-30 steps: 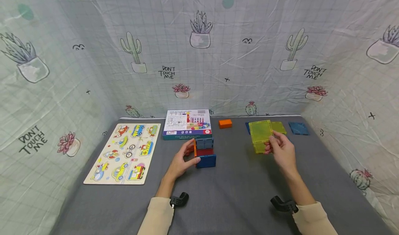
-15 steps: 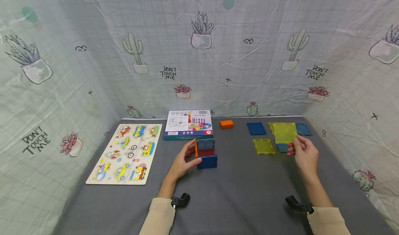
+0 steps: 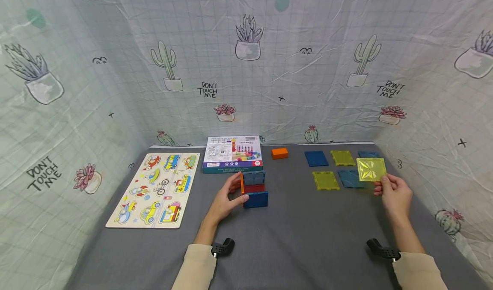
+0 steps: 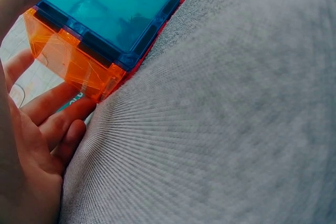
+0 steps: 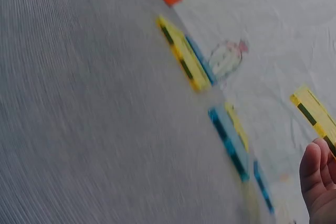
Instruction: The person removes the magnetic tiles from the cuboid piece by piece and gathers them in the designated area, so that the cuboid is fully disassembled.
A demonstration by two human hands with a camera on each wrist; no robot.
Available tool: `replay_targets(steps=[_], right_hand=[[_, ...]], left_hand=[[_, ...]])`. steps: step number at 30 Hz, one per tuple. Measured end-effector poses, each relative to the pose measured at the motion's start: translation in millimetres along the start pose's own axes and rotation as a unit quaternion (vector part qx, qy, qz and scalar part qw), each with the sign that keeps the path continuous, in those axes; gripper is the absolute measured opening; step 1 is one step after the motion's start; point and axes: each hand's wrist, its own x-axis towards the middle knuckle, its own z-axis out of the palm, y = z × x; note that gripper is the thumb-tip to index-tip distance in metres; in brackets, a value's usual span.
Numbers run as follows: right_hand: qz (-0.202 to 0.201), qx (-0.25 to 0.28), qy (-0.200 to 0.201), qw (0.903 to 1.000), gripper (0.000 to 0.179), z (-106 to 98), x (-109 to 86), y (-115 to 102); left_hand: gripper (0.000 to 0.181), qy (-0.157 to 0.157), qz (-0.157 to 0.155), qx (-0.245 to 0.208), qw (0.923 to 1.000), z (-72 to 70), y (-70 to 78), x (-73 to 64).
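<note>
My left hand (image 3: 225,198) holds a small box-like build of magnetic tiles on the grey cloth. Its thumb lies on the blue front tile (image 3: 256,199), with the other fingers by the orange side tile (image 4: 68,56). A red tile (image 3: 254,188) shows inside, and another blue tile (image 3: 254,178) stands at the back. Off to the right, my right hand (image 3: 396,198) pinches a yellow magnetic tile (image 3: 370,169) by its near right corner, raised above the table. Under and beside it lie a light blue tile (image 3: 349,179) and a partly covered blue tile (image 3: 367,154).
Two yellow tiles (image 3: 325,181) and a dark blue tile (image 3: 316,158) lie flat on the right. An orange block (image 3: 279,153) is at the back, near a flat printed box (image 3: 233,153). A vehicle puzzle board (image 3: 154,191) lies on the left. Patterned fabric (image 3: 281,67) surrounds the table.
My right hand has carried the yellow tile rightward, away from the flat yellow tiles and past the light blue one; the tile's tilt has changed. My left hand stays at the tile build.
</note>
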Motion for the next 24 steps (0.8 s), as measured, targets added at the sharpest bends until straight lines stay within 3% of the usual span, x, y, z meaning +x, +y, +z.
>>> replay_targets(steps=[7,14,19,24], right_hand=[[0.011,-0.063,0.004,0.9980,0.008,-19.2,17.8,14.0],[0.032,-0.104,0.006,0.9940,0.025,-32.2,30.8,27.8],[0.051,-0.116,-0.008,0.9919,0.043,-37.5,36.9,35.9],[0.067,-0.120,-0.021,0.9903,0.048,-39.3,43.0,37.5]], left_hand=[[0.078,-0.002,-0.002,0.001,1.0000,-0.8,1.3,-1.1],[0.077,-0.002,-0.004,0.000,1.0000,-0.6,1.7,-1.6],[0.077,-0.003,-0.004,-0.002,1.0000,-0.9,1.3,-1.4],[0.078,-0.003,-0.006,-0.004,1.0000,-1.1,0.8,-0.5]])
